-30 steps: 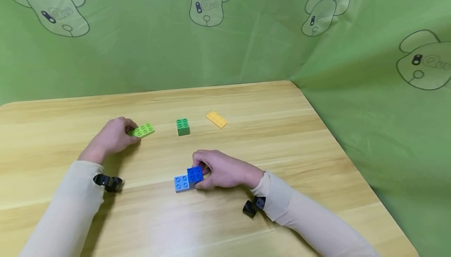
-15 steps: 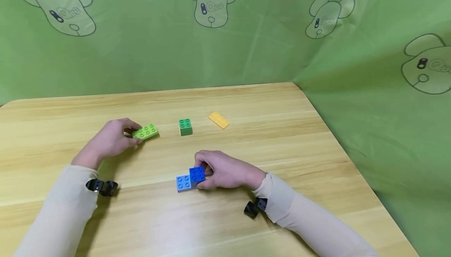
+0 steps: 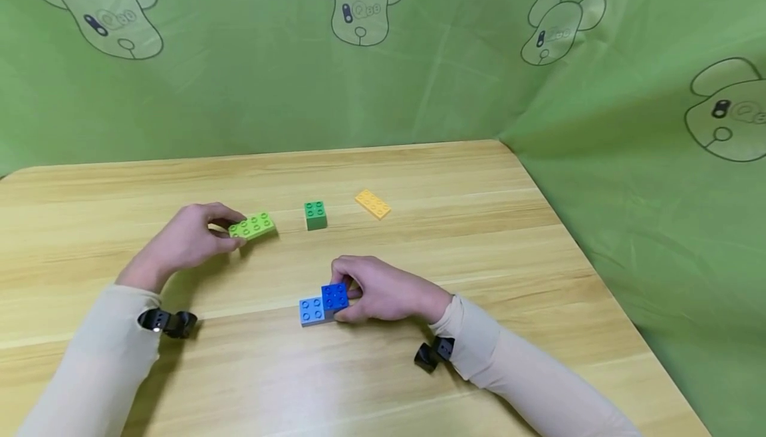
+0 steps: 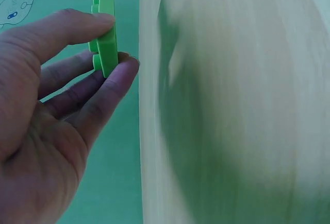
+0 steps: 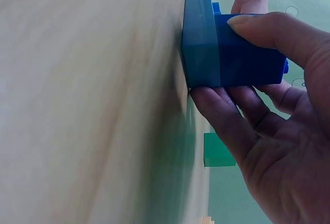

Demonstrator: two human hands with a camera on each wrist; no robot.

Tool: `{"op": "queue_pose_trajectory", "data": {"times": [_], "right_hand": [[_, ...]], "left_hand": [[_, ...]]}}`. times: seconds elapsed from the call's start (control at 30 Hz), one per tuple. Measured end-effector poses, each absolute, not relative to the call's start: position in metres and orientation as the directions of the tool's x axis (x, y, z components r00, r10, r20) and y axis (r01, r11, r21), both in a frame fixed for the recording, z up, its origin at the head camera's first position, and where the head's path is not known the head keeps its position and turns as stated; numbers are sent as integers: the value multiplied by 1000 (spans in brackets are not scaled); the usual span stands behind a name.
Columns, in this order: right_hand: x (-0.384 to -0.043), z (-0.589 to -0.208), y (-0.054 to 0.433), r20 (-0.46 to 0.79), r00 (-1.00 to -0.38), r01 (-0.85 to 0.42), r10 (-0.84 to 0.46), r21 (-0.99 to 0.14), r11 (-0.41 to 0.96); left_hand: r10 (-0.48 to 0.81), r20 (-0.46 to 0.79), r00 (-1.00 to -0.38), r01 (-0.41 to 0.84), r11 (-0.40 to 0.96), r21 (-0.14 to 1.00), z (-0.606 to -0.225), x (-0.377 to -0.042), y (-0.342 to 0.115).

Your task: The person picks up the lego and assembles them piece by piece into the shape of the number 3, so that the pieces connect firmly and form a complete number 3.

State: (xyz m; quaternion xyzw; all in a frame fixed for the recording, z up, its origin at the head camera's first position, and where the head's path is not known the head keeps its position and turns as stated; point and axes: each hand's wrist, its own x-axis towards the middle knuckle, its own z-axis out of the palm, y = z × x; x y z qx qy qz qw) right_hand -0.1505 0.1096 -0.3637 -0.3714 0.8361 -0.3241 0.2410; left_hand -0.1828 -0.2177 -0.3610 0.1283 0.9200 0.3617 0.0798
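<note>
My left hand (image 3: 184, 239) pinches the near end of a flat lime-green toy brick (image 3: 252, 225) with two rows of studs. In the left wrist view this lime brick (image 4: 107, 49) is held above the table, between thumb and fingers. Farther right, my right hand (image 3: 385, 289) grips a dark blue 2x2 brick (image 3: 334, 296) by its sides. That brick sits on one end of a light blue brick (image 3: 311, 311), whose other studs show to its left. The right wrist view shows the thumb on the dark blue brick (image 5: 250, 54) and a fingertip near the seam with the light blue one (image 5: 200, 46).
A green 2x2 brick (image 3: 315, 215) stands toward the back, between and beyond the hands. Right of it lies a flat yellow-orange brick (image 3: 373, 204). A green printed curtain (image 3: 443, 58) hangs behind the wooden table (image 3: 479, 237) and along its right side.
My left hand has raised the lime-green brick off the table and carried it slightly right. The right hand and the blue bricks have stayed in place; the camera view shifted slightly.
</note>
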Motion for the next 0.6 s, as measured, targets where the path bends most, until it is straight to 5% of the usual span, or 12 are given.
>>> {"op": "queue_pose_trajectory", "data": {"times": [0.6], "right_hand": [[-152, -364, 110, -166, -606, -460, -778, -725, 513]], "left_hand": [[321, -32, -946, 191, 638, 746, -361, -169, -202]]}}
